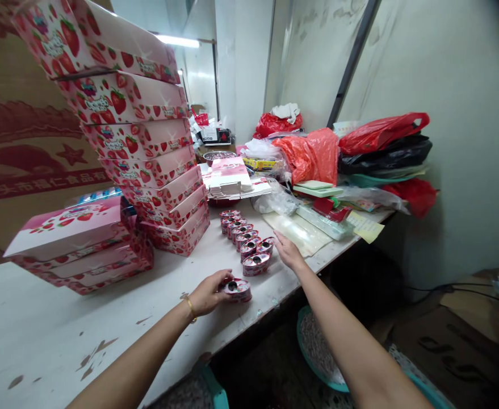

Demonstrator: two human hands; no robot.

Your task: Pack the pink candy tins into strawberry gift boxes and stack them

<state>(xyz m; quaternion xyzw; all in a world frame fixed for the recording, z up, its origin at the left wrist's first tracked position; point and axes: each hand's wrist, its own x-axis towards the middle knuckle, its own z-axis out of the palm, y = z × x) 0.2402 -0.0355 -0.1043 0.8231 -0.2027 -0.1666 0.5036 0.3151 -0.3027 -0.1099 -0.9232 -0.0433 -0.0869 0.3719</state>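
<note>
My left hand (210,291), with a gold bangle at the wrist, has its thumb and fingers closed around a small oval pink pack (239,291) with a dark round spot on top. The pack stands upright near the table's front edge. Just beyond it, a row of several matching packs (241,233) runs away from me. My right hand (289,250) lies along the row's right side, fingers stretched forward. Its fingertips are at the side of one pack (265,245), which sits a little right of the line.
Strawberry-printed boxes (147,133) rise in a tall stack at the left, beside a lower stack (79,244). Flat cartons (227,179), red plastic bags (311,153) and clear packaging (323,221) crowd the back and right. Teal basins (302,335) stand below the table edge.
</note>
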